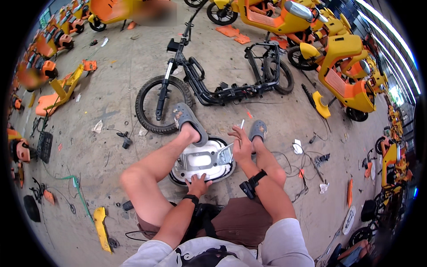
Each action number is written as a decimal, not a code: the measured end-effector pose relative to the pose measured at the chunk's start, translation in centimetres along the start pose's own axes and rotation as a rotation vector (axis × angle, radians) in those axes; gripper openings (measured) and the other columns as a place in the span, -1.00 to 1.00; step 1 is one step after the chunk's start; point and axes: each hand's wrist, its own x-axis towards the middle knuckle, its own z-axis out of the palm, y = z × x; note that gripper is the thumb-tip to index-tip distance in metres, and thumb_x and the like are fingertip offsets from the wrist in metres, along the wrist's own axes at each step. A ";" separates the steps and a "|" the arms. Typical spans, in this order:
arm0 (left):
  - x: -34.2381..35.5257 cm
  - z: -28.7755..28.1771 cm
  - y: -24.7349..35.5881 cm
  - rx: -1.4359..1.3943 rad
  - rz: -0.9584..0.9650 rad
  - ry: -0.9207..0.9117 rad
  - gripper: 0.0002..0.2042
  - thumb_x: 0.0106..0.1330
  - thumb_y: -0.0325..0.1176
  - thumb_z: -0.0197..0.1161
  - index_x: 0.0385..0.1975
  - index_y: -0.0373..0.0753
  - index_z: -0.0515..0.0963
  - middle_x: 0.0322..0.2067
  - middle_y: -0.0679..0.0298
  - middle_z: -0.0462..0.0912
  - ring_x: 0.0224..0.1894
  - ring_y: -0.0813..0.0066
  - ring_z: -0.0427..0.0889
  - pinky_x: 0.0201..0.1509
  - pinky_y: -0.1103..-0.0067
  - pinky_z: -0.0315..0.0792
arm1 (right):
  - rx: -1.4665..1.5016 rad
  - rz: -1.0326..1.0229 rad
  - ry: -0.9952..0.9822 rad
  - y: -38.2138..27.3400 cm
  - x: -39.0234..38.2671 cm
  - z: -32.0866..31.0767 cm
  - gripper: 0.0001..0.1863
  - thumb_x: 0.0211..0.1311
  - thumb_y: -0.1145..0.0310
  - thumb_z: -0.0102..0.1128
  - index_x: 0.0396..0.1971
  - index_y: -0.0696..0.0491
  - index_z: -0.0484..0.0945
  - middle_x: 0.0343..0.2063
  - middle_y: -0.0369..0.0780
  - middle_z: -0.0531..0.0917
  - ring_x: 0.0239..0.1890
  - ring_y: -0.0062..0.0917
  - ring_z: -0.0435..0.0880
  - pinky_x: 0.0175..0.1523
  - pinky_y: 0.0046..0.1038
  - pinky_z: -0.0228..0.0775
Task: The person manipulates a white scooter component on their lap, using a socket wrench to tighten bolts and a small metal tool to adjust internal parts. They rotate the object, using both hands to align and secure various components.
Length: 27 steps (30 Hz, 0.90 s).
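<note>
Between my legs lies a white oval scooter seat, underside up (181,171), with a dark rim and a grey metal bracket (221,155) across it. My left hand (198,185) rests on its near edge, open with fingers spread. Above its right side, my right hand (242,144) is closed around a thin silver rod-like tool (226,147), which slants down to the bracket. A thin white stick like a cigarette (242,124) pokes up from the same hand's fingers. My foot in a grey clog (191,123) overlaps the seat's far edge.
A stripped black scooter frame (218,95) on two wheels stands just ahead. Yellow-orange scooters (342,75) line the right and far sides. Cables (302,162), a yellow panel (102,229) and a dark part (126,140) litter the floor around me.
</note>
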 end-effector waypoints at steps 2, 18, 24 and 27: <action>-0.3 -0.3 0.3 0.003 -0.015 -0.020 -0.36 0.31 0.21 0.01 0.34 0.08 0.20 0.33 0.02 0.09 0.44 0.09 -0.05 0.39 -0.17 -0.31 | -0.012 -0.004 -0.030 0.2 0.1 -0.7 -0.64 -0.05 0.71 -0.19 -0.32 0.18 0.59 -0.22 -0.08 0.68 0.13 -0.20 0.54 0.41 -0.10 0.08; -0.2 2.2 -0.2 -0.047 -0.051 0.032 -0.35 0.25 0.09 0.18 0.29 -0.06 0.27 0.32 0.00 0.10 0.42 0.06 -0.03 0.35 -0.22 -0.24 | -0.374 -0.105 -0.046 1.1 -0.5 -3.7 -0.74 0.02 0.52 -0.06 -0.41 0.07 0.66 -0.05 -0.13 0.59 0.26 -0.15 0.28 0.32 -0.22 0.08; 0.6 -1.0 0.1 -0.064 -0.058 -0.008 -0.30 0.11 0.17 0.30 0.19 -0.14 0.41 0.24 0.04 0.22 0.36 0.08 0.08 0.36 -0.20 -0.27 | -0.156 -0.072 -0.127 0.1 0.0 -0.9 -0.66 0.05 0.50 -0.17 -0.33 0.16 0.65 0.01 -0.11 0.57 0.35 -0.14 0.21 0.37 -0.21 0.05; 0.8 -1.9 -0.2 -0.120 -0.045 -0.003 -0.27 0.06 0.21 0.32 0.15 -0.17 0.45 0.21 0.07 0.28 0.34 0.10 0.13 0.39 -0.13 -0.24 | -0.174 -0.084 -0.241 -0.6 1.0 -1.4 -0.60 0.00 0.57 -0.22 -0.26 0.21 0.63 0.04 -0.07 0.57 0.30 -0.18 0.35 0.32 -0.26 0.19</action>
